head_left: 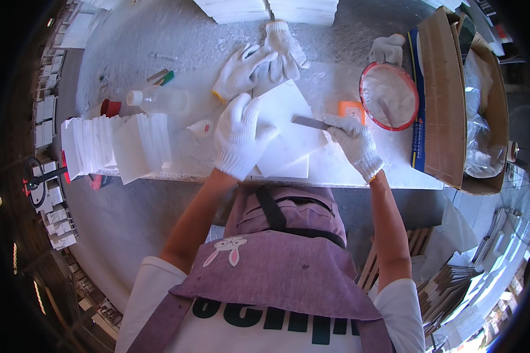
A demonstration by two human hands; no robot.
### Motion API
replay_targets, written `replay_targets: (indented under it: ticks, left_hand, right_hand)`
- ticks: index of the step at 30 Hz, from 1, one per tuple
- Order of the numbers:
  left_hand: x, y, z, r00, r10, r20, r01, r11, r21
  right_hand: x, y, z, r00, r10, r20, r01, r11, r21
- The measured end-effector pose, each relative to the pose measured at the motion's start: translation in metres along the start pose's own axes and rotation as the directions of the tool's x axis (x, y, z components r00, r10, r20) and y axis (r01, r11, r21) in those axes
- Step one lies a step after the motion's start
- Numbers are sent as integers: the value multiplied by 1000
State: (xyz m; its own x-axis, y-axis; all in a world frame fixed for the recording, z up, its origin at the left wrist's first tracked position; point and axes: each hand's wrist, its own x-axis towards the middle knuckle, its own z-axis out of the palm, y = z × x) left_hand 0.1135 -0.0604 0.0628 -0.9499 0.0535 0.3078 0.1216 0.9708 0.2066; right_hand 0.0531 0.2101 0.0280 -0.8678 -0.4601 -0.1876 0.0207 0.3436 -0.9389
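Note:
My left hand (241,136), in a white knitted glove, lies with its fingers stretched and thumb apart on the left side of a thin white tile-like plate (287,132). That plate sits at an angle over another white sheet (300,167). In its own white glove, my right hand (354,141) grips a putty knife (311,122). The flat grey blade points left, over the plate's right part. Close to the right hand are an orange box (352,109) and a red-rimmed bowl (390,88) of white paste or powder with a tool in it.
Spare gloves (241,70) lie just beyond the plate. At left, a row of white plates (94,141) stands beside a clear bottle (159,100), a white squeeze bottle (200,128) and a red cup (110,107). A cardboard box (441,100) borders the right; white stacks (241,9) stand at the back.

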Motion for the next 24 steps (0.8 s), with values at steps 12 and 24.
replay_targets:
  ticks: [12, 24]
  left_hand:
    - [-51, 45, -8, 974, 194, 117, -159, 953, -257]
    - [-59, 48, 17, 977, 157, -143, -182, 965, -187]
  right_hand:
    - [12, -14, -8, 987, -127, 99, 141, 980, -143]
    - [10, -10, -11, 951, -277, 136, 306, 905, -296]
